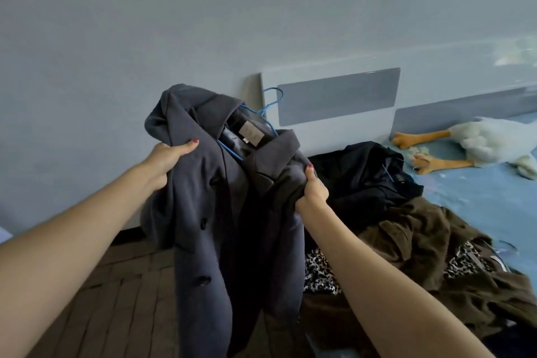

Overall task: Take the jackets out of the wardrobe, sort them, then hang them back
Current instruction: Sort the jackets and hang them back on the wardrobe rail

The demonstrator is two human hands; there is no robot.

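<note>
I hold a grey buttoned jacket up in front of me, above the floor beside the bed. My left hand grips its left lapel near the shoulder. My right hand grips the right lapel just below the collar. A blue wire hanger still sits inside the collar, its hook sticking up behind. On the bed to the right lie a black jacket, an olive-brown jacket and a leopard-print garment, piled together.
The bed has a blue sheet and a pale headboard against the light wall. A white plush goose with orange feet lies near the headboard. Dark wooden floor fills the lower left.
</note>
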